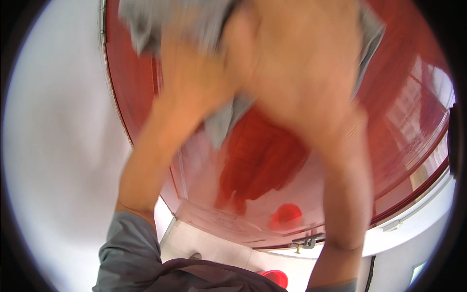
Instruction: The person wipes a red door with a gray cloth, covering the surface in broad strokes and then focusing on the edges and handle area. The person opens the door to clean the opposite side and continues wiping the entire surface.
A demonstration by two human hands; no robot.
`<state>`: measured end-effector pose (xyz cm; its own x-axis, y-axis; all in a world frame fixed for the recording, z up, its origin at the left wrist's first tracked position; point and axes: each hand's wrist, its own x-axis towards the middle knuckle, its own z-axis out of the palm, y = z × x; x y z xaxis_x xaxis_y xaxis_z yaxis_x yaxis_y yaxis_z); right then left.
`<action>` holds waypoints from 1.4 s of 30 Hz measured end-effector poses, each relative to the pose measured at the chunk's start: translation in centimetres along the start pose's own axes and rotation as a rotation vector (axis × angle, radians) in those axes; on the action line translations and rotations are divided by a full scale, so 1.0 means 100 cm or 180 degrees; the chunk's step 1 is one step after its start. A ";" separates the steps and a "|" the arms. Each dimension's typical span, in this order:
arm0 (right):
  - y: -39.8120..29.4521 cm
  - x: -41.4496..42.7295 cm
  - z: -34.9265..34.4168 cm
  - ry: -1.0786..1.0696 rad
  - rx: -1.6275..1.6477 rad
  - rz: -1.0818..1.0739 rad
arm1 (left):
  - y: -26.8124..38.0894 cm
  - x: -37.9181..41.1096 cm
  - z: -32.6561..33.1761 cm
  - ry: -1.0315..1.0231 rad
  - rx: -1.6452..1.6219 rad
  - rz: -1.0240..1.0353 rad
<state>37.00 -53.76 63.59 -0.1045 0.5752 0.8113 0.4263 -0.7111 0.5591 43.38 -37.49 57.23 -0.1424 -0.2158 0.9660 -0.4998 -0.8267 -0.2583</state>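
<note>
My left hand (197, 73), blurred by motion, is raised against a grey cloth (146, 22) before a glossy reddish-brown wooden door (386, 120). My right hand (295, 47) is close to the camera, large and blurred, over the same cloth. Part of the cloth hangs below and between the hands, and a corner sticks out past the right hand. The fingers of both hands are blurred or cut off, so their grip is unclear. The glossy surface reflects a dark red shape and a red round thing.
A white wall (62, 127) runs along the left. A red plastic basin (277, 278) stands on the pale tiled floor (233, 248) at the bottom. A metal handle or latch (310, 241) sits at the lower edge of the red surface.
</note>
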 end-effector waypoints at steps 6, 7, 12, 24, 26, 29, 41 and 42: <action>-0.152 -0.167 0.022 -0.1404 0.0658 0.0105 | 0.099 -0.250 -0.042 -0.1450 -0.0495 -0.1095; -0.160 -0.200 0.026 -0.1571 0.0805 0.0029 | 0.116 -0.273 -0.049 -0.1681 -0.0575 -0.1236; -0.196 -0.274 0.052 -0.1998 0.1521 0.0112 | 0.152 -0.313 -0.090 -0.2158 -0.1027 -0.1640; -0.005 0.118 0.067 0.1324 0.0256 0.0247 | -0.114 0.070 -0.034 -0.0798 0.0345 -0.0734; -0.021 0.118 0.076 0.1272 0.0126 0.0285 | -0.151 0.055 -0.033 -0.1173 0.1138 -0.0507; -0.083 0.081 0.089 0.0957 0.0466 0.0233 | -0.171 -0.030 -0.035 -0.0566 0.1090 -0.0598; -0.306 -0.185 0.143 -0.1958 0.1340 -0.1211 | 0.106 -0.394 -0.106 -0.2099 -0.0610 -0.3040; -0.302 -0.188 0.140 -0.2056 0.1408 -0.1290 | 0.108 -0.397 -0.117 -0.2199 -0.0565 -0.3082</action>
<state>38.64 -37.39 29.08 0.1484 0.9606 0.2350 0.7893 -0.2582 0.5570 33.64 -31.76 15.97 0.8179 0.1776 0.5472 -0.2649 -0.7281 0.6322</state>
